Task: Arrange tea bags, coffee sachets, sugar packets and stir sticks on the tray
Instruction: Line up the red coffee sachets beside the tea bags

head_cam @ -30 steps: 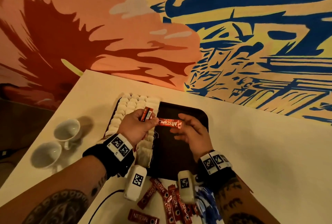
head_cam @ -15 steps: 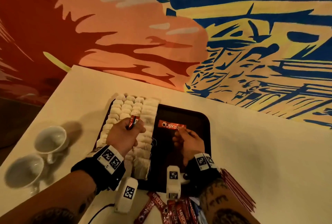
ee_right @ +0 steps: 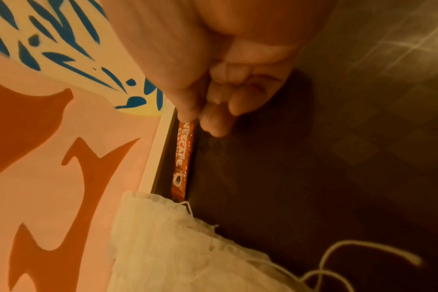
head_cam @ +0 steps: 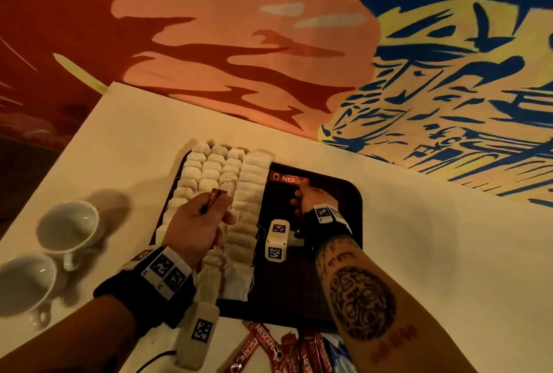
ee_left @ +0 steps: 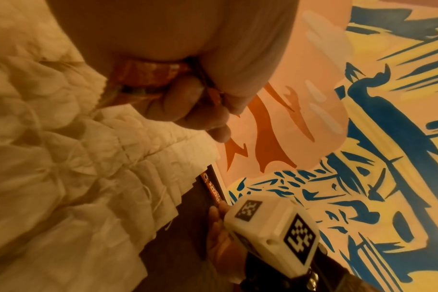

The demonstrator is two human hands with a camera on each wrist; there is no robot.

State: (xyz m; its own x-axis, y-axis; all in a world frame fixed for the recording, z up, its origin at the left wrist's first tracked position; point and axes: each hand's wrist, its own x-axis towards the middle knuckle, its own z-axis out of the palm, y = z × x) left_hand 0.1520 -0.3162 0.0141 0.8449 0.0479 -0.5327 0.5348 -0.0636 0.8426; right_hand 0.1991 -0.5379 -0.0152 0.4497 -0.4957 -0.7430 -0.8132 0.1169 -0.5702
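Observation:
A black tray (head_cam: 344, 193) carries rows of white tea bags (head_cam: 218, 169) on its left part. One red coffee sachet (head_cam: 287, 178) lies flat along the tray's far rim, just right of the tea bags. My right hand (head_cam: 302, 190) reaches over the tray's bare part. In the right wrist view, the right hand (ee_right: 200, 122) pinches the sachet (ee_right: 181, 158) at its right end with curled fingers. My left hand (head_cam: 218, 202) hovers over the tea bags and grips a few red sachets (head_cam: 215, 195). The left wrist view shows these sachets (ee_left: 148, 77) inside the fist.
Two white cups (head_cam: 67, 226) (head_cam: 27, 280) stand on the table (head_cam: 434, 253) left of the tray. Several loose red sachets (head_cam: 269, 348) and blue-and-white packets (head_cam: 338, 348) lie at the near edge. A painted wall rises right behind the table.
My right hand has carried its sachet away from me and laid it along the tray's far rim. My left hand has stayed over the tea bags with its sachets.

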